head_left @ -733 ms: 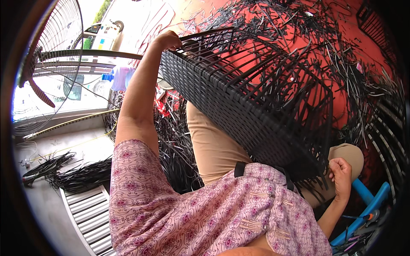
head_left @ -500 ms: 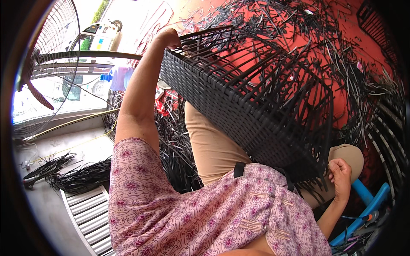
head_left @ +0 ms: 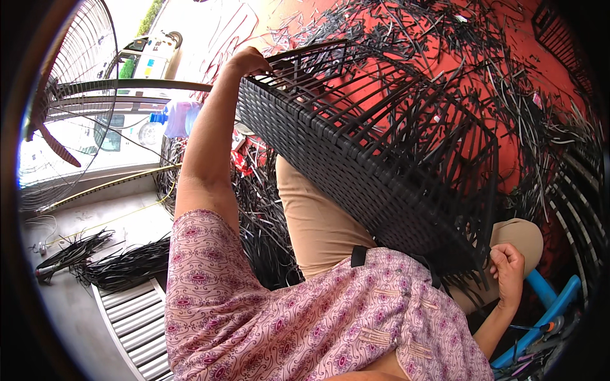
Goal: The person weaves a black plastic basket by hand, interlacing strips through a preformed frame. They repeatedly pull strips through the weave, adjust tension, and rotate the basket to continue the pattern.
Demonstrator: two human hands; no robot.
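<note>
Wicker frame: woven below my left fingers, bars beyond unwoven. These curl at its corner; right fingers half-curled; what either grips, can't tell.

Bright daylight backs a wire-caged fan left of the red floor.

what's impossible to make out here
All in the head view:
Left grip: underside, at the corner of the half-woven wicker frame, hidden by its back.
Right grip: curled, hiding whether it holds anything.
Water jug: one end hidden by the left forearm.
Wire-caged fan: partly cut off by the picture's edge.
</note>
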